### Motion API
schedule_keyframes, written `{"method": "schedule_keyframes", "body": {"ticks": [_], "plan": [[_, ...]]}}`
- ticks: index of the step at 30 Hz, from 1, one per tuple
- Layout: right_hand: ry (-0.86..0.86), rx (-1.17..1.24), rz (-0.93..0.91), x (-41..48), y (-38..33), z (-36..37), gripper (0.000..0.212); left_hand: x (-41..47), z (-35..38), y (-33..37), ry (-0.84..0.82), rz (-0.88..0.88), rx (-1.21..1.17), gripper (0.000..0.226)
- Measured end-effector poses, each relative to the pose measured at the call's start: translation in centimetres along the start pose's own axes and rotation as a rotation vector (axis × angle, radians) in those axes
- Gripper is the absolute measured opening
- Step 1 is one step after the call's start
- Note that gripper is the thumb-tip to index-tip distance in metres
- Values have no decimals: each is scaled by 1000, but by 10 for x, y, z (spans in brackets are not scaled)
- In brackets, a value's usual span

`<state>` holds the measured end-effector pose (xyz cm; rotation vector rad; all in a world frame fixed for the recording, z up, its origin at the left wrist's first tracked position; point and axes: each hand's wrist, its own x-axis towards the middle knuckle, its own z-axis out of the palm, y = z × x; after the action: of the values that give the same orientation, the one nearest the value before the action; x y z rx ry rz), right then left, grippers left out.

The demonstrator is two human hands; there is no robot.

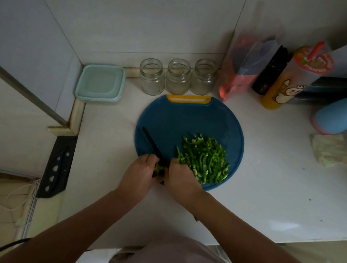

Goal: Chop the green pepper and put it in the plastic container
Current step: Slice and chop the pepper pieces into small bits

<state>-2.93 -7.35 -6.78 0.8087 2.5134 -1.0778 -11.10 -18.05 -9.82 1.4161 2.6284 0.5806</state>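
A round blue cutting board [182,119] with a yellow handle lies on the white counter. A heap of chopped green pepper strips [205,158] covers its near right part. My left hand [142,171] holds a small uncut piece of green pepper [159,168] at the board's near edge. My right hand [181,178] grips the handle of a black knife [152,143], whose blade points away to the left across the board. The pale green plastic container [100,83], lid on, sits at the back left of the counter.
Three empty glass jars [177,76] stand in a row behind the board. A plastic bag [246,64], a dark bottle [269,73], a yellow printed cup [289,79] and a blue bottle [341,114] crowd the back right. A crumpled cloth [333,150] lies at right.
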Motion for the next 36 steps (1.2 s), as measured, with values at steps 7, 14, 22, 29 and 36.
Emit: {"method": "schedule_keyframes", "body": {"ticks": [7, 14, 22, 29, 36], "plan": [[47, 10, 28, -7, 3, 4, 22, -5, 0, 2, 29, -52, -75, 42], [71, 39, 52, -27, 19, 5, 24, -10, 1, 2, 13, -71, -84, 50], [152, 147, 49, -39, 25, 3, 20, -10, -2, 10, -9, -129, -92, 55], [157, 139, 17, -40, 22, 4, 25, -11, -3, 10, -29, -102, -69, 51], [131, 101, 23, -35, 17, 6, 26, -11, -5, 13, -18, -122, -67, 49]]}}
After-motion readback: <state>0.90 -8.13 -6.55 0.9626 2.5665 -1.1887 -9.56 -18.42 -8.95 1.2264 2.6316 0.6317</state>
